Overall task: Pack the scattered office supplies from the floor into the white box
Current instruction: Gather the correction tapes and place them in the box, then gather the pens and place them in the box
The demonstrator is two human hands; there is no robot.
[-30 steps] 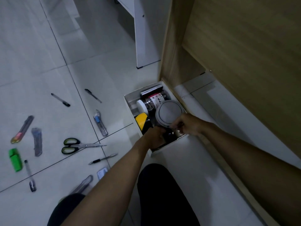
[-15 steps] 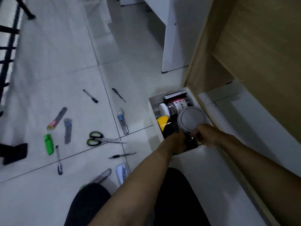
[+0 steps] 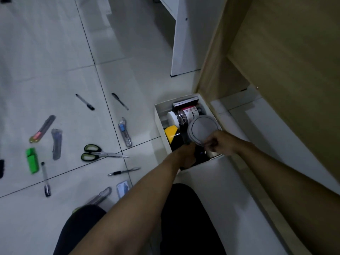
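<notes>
The box (image 3: 157, 115) sits on the tiled floor (image 3: 55, 61) against the foot of a wooden cabinet (image 3: 276, 61), and every place below is given from the box. Both hands are at its near end. The right hand (image 3: 223, 143) pinches the near rim of a round grey lid (image 3: 202, 128) between thumb and fingers; the lid lies tilted over the box's right half. The left hand (image 3: 187, 155) reaches into the near left corner with fingers curled down among dark contents; what they grip, if anything, cannot be told.

Inside the box, left of the lid, lies a yellow and black roll (image 3: 172, 136). Beyond that sits a white disc (image 3: 173, 117), then a clear tub with a red and white label (image 3: 189, 112), and a dark flat pack (image 3: 185, 102) against the far wall.

Left of the box, a blue cutter (image 3: 125, 132) lies nearest, with scissors (image 3: 99, 154) just past it and a pen (image 3: 124, 171) nearer the person. Two more pens (image 3: 119, 101) (image 3: 85, 102) lie to the far left. Further left are a grey cutter (image 3: 56, 143), a red-tipped cutter (image 3: 42, 128), a green highlighter (image 3: 32, 160) and another pen (image 3: 45, 179). By the person's knee (image 3: 82, 227), near left of the box, lie a small card pack (image 3: 122, 188) and one more cutter (image 3: 100, 196).
</notes>
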